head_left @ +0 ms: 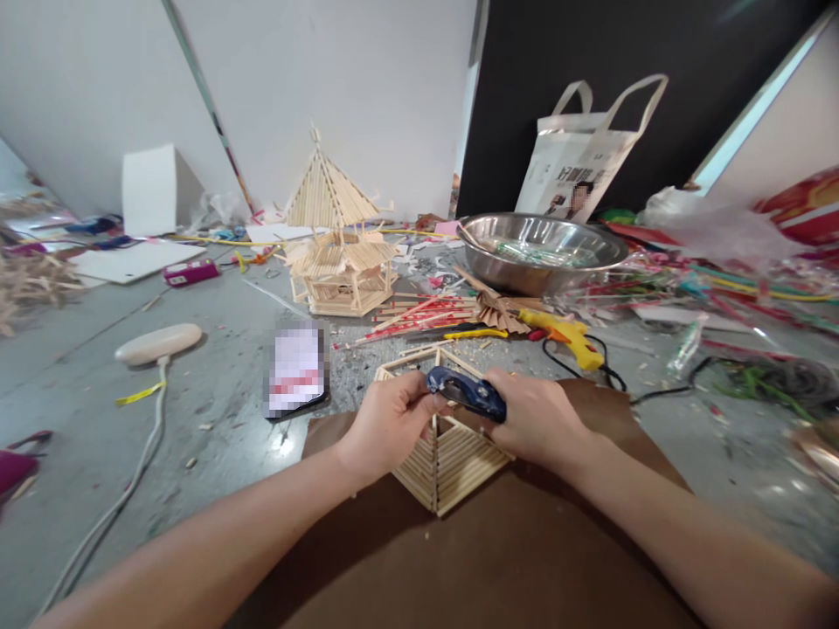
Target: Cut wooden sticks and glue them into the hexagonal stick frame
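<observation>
A hexagonal frame of stacked wooden sticks (452, 459) rests on my brown-clad lap. My left hand (386, 424) is closed, its fingers pinching at the frame's top edge beside the tool's tip. My right hand (541, 419) is wrapped round a dark blue cutter (467, 391), held over the frame's rim. What exactly the left fingers pinch is too small to make out.
On the grey floor ahead stand a finished stick pagoda (337, 245), a steel bowl (541, 249), a yellow glue gun (567, 334) with black cord, loose red and plain sticks (419, 314), a phone (296, 369), a white cabled device (157, 343), a paper bag (583, 157) and plastic clutter at right.
</observation>
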The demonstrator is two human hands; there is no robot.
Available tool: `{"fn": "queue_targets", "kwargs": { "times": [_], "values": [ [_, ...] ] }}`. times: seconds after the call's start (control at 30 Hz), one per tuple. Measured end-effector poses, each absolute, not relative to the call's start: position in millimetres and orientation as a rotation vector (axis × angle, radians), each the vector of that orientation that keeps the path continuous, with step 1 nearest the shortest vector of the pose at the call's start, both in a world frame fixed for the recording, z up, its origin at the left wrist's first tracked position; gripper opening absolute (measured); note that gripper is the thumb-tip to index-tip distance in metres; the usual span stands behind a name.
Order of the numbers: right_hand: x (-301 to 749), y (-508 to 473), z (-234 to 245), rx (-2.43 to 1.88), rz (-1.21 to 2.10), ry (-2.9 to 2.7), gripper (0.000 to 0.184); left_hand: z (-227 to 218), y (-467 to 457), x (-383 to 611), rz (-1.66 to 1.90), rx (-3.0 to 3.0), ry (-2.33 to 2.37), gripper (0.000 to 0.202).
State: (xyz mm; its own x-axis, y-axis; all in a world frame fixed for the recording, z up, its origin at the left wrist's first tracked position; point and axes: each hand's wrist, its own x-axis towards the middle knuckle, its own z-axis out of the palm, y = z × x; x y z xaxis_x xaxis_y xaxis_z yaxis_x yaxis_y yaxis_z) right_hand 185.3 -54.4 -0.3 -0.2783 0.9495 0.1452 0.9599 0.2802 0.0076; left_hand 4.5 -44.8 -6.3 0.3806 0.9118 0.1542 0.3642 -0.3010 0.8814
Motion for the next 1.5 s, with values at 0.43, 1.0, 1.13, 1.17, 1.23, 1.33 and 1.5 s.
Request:
{"fn": "queue_targets", "kwargs": {
  "times": [0.43,1.0,1.13,1.17,1.23,1.33,1.5],
  "values": [
    [185,-53,2,-1.852,-0.136,-2.440,0.022,-5,-42,6,0.840,1.794,1.109,0.017],
    [198,-46,-1,-1.818,-0.139,-2.297,0.035,-6,-40,7,0.873,1.662,1.017,0.025],
    [196,-49,-3,-1.700,-0.089,-2.389,0.039,-9,-37,5,0.889,1.757,0.997,0.026],
    [195,-50,-4,-1.679,-0.088,-2.399,0.038,-10,-37,5,0.890,1.780,0.997,0.025],
    [192,-52,-5,-1.654,-0.094,-2.406,0.038,-12,-37,5,0.888,1.811,1.001,0.026],
    [190,-53,-5,-1.659,-0.119,-2.403,0.037,-14,-38,5,0.876,1.823,1.015,0.024],
    [189,-53,-5,-1.671,-0.169,-2.399,0.034,-13,-38,4,0.869,1.832,1.022,0.019]
  ]
}}
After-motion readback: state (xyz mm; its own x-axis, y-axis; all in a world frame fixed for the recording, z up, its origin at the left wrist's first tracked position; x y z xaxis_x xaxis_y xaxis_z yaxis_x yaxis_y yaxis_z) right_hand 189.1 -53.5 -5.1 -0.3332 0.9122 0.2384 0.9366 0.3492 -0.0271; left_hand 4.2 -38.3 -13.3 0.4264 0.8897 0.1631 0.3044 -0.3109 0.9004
